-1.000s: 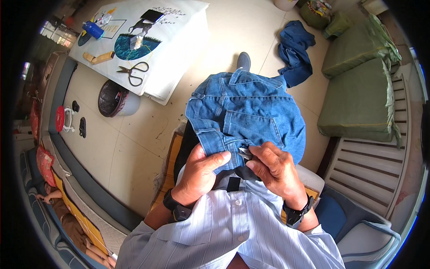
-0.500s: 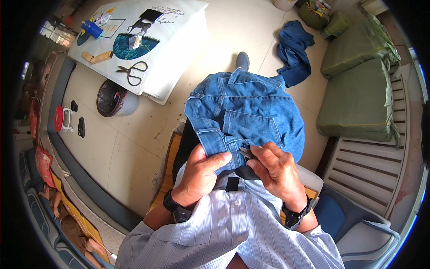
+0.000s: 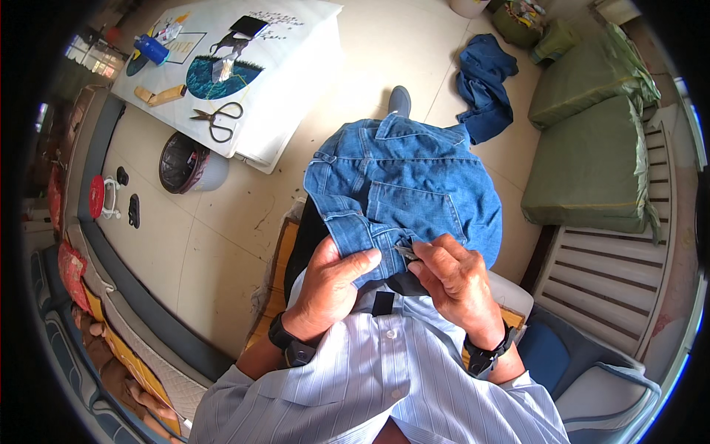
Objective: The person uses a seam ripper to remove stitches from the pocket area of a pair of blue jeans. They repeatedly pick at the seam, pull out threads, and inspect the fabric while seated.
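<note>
**Blue denim garment (image 3: pixel 418 203) pinched at its waistband, small silvery metal tool (image 3: pixel 404 252) alongside**

The soft, faded denim garment with stitched patch pockets lies spread over the wearer's lap, its thick, seamed waistband (image 3: pixel 351 231) turned toward the body. The left hand (image 3: pixel 329 288) grips that band, thumb pressed flat on top and fingers tucked beneath. The right hand (image 3: pixel 455 281) is closed in a pinch, thumb and forefinger holding the metal tool just beside the band. The fingers cover most of it — I cannot tell its full shape, or whether its tip meets the stitching.

As a judgement, the cloth should handle as limp but sturdy: fairly weighty for fabric, not slippery, hardly fragile. The loose panels would fold and sag, so the layered waistband, stiffer at its seams and belt loops, looks the best place to take hold. The tool is probably light and hard; its covered end seems the sensible grip.

Against the frame from a second ago, the left hand and the garment lie almost as they did. The tool has turned slightly and shows less bright metal between the right fingertips. At the far left, the person in brown on the grey couch (image 3: pixel 137 296) has changed pose — the dark metal scissors (image 3: pixel 211 117) on the white table (image 3: pixel 296 74) have not moved.
</note>
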Demonstrator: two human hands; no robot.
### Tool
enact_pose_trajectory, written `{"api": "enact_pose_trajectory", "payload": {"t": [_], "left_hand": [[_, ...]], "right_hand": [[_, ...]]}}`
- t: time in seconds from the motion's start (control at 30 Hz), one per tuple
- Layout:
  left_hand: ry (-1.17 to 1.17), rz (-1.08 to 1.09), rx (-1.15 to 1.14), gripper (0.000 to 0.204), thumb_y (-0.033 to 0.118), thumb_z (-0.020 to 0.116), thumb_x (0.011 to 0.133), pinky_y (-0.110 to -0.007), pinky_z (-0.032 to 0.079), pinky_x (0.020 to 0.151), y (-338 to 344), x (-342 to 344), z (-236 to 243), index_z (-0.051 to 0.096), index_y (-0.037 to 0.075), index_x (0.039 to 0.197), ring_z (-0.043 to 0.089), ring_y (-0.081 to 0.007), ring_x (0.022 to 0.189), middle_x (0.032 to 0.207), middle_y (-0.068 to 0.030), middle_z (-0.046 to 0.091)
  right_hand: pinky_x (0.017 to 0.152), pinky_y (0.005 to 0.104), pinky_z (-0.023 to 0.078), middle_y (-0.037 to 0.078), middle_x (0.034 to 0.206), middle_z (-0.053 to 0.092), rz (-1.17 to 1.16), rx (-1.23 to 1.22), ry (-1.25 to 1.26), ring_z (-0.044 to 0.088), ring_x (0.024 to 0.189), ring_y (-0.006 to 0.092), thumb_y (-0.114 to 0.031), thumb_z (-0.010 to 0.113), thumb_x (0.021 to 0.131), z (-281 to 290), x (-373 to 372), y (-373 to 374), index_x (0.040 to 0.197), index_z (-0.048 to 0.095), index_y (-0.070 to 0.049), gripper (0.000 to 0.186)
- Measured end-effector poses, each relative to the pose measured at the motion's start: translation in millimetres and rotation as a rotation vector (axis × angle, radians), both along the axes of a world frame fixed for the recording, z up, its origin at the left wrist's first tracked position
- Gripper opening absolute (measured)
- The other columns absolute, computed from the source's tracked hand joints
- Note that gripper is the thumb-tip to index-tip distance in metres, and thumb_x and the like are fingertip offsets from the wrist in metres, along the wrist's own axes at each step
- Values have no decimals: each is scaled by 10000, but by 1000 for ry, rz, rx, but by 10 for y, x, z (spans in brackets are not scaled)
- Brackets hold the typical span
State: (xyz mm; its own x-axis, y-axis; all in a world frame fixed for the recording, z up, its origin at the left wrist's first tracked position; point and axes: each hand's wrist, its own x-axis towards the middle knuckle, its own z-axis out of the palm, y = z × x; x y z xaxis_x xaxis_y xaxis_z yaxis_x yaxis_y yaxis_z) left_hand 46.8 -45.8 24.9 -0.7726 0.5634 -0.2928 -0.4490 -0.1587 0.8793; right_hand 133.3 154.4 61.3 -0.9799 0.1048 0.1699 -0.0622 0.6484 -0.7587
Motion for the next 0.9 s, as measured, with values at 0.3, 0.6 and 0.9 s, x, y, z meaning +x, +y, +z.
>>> {"api": "enact_pose_trajectory", "payload": {"t": [0.3,0.6,0.9], "left_hand": [[-230,35,46,227,56,657,1005,-302,535,977,11,-16,59,650,-6,1223,681,-136,1071,1186,-63,721],[-222,53,117,323,39,642,978,-347,537,1023,-9,-29,-35,626,-29,1292,694,-206,1135,1208,-110,723],[-436,143,386,459,-9,596,889,-444,542,1048,-105,-158,-247,607,-7,1349,703,-292,1152,1221,-140,723]], "right_hand": [[691,304,506,80,862,664,-122,-194,-57,645,742,194,-43,783,915,-15,34,37,1095,696,11,207],[693,325,518,99,857,643,-174,-361,-150,652,754,230,-51,776,929,-10,93,38,1117,688,17,218],[672,300,494,65,865,642,-46,-321,-93,629,742,165,-56,797,920,-94,73,6,1116,700,20,232]]}}
